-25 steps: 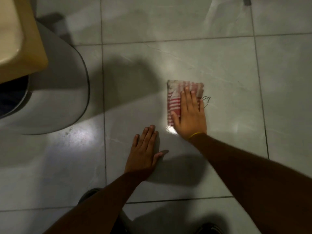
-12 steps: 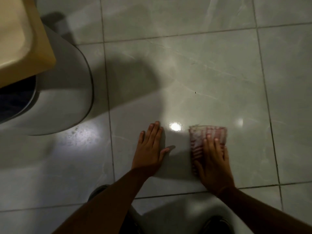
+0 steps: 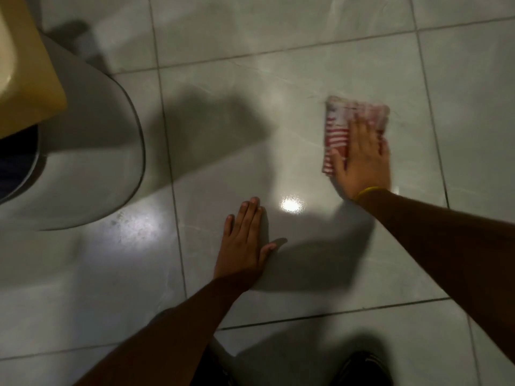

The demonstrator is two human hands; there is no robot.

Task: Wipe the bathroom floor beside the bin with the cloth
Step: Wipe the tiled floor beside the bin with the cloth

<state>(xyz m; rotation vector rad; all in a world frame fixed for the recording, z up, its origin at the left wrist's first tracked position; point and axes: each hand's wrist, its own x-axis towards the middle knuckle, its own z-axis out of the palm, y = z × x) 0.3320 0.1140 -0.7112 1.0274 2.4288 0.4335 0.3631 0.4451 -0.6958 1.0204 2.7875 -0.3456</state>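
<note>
A folded red-and-white striped cloth (image 3: 338,126) lies flat on the glossy grey floor tiles (image 3: 223,107), right of centre. My right hand (image 3: 362,162) presses down on its near half, fingers spread over it, and is blurred by motion. A yellow band circles that wrist. My left hand (image 3: 245,240) rests palm down on the tile nearer to me, fingers together and thumb out, holding nothing. The grey bin (image 3: 83,162) stands at the left, well apart from both hands.
A tan-rimmed basin or counter edge (image 3: 30,79) overhangs the bin at the top left. Dark shoes (image 3: 362,369) show at the bottom edge. A bright light glare (image 3: 291,204) sits on the tile between my hands. Dark grout lines cross the floor.
My right hand has pushed the cloth away from me, from beside my left hand to the far part of the tile. The left hand has stayed planted.
</note>
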